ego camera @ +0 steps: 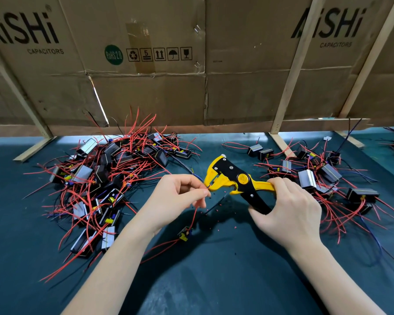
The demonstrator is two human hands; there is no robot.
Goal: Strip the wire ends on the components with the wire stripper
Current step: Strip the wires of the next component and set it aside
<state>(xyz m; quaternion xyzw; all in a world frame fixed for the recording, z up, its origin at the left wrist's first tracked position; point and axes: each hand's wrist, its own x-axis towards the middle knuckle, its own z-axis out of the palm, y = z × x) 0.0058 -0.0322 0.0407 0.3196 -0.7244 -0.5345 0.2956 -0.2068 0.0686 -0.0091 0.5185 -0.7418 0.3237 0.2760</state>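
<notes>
— Wire (197,204) first: thin, limp, light. Left hand (178,196) pinches it just behind its tip, which sits in the wire stripper (231,178); its component (184,233) dangles below the fingers.

— And the tool?

— Rigid, probably springy. Right hand (287,208) wraps both handles, which are spread apart.

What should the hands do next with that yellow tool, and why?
Probably squeeze: the right hand grips the wire stripper by its handles, and the left hand pinches a red wire with its end at the stripper's mouth. Squeezing should cut and pull off the insulation.
</notes>
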